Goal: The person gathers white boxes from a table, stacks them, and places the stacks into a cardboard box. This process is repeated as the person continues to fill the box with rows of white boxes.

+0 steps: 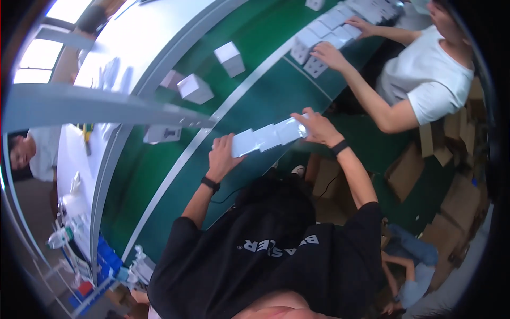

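Note:
Between my two hands hangs a row of white boxes [265,137], several pressed side by side over the dark green tabletop. My left hand [222,155] grips the left end of the row, fingers on its outer side. At the other end my right hand [317,127] is closed round the last box, which has a shiny patch near my fingers. The boxes sit slightly out of line with one another. Both wrists wear a black band.
Single white boxes [229,58] stand on the green belt beyond a pale rail [241,87]. A grey metal post [106,106] crosses at left. At right, a co-worker's hands [330,55] rest on rows of white boxes [332,26]. Cardboard cartons [406,170] lie on the floor.

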